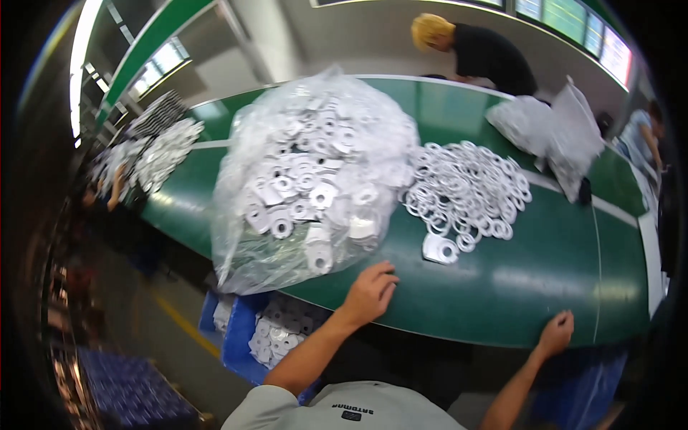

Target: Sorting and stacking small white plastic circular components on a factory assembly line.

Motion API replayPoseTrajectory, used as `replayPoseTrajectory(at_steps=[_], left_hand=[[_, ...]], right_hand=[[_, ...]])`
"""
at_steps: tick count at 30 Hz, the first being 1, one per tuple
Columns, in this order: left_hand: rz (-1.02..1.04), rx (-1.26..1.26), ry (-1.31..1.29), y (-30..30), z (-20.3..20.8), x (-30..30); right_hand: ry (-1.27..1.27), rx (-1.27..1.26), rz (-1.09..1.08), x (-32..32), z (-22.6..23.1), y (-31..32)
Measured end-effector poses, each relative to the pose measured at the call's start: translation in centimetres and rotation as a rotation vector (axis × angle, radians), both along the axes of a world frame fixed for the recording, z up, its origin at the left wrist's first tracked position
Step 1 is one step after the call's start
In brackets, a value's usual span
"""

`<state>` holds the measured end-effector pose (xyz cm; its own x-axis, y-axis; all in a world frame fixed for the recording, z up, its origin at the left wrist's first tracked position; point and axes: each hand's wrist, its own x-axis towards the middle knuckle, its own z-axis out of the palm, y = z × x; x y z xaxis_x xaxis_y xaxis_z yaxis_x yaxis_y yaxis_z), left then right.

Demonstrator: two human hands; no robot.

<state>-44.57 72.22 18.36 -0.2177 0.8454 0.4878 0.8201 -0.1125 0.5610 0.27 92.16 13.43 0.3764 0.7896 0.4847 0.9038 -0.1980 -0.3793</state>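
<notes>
My left hand (370,292) is over the front edge of the green table, its fingers loosely bent and apart, with nothing seen in them. Just beyond it lies a big clear plastic bag (240,168), spread open and heaped with white flat pieces (287,183) that have round holes. My right hand (556,334) is by the table's front edge farther right, its fingers curled closed; what they hold, if anything, is too small to tell. Between the hands and farther back is a pile of white rings (466,186). One white holed piece (439,249) lies at its near side.
Blue bins (244,337) with more white pieces stand below the table's left front edge. Filled plastic bags (548,132) lie at the back right of the green table (502,287). One person (491,57) bends across the far side; others are at far left and right.
</notes>
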Motion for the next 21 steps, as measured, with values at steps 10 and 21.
replayPoseTrajectory(at_steps=[10, 21], left_hand=[[0.568, 0.225, 0.002, 2.8, 5.0, -18.7], [0.516, 0.058, -0.034, 6.9, 0.9, -21.1]], right_hand=[[0.031, -0.063, -0.088, -0.4, 1.9, -1.8], [0.017, 0.061, -0.001, 0.5, -0.1, -1.8]])
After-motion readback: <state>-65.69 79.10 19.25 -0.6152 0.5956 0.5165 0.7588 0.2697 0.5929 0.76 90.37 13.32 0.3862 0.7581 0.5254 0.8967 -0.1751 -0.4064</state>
